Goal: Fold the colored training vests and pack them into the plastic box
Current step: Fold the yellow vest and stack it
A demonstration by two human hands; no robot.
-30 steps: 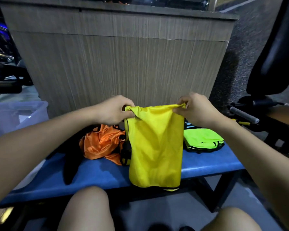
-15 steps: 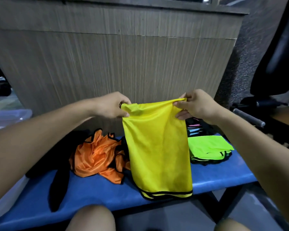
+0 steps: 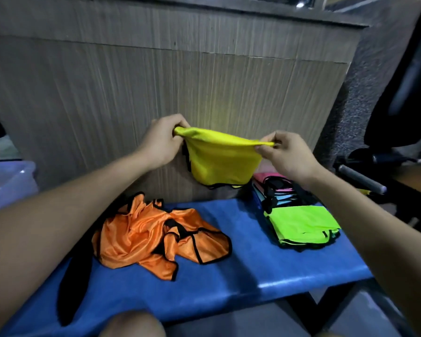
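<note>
Now lifted clear above the blue padded bench, shiny yellow vest pinched at both top corners by left hand and right hand, hanging shorter than a second ago, so halfway folded probably.

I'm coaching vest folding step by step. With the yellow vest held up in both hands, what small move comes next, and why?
Probably lower the yellow vest onto the bare blue bench. The left hand and right hand pinch its top corners in mid-air; it hangs clear, between the orange vest and the folded green stack.
</note>
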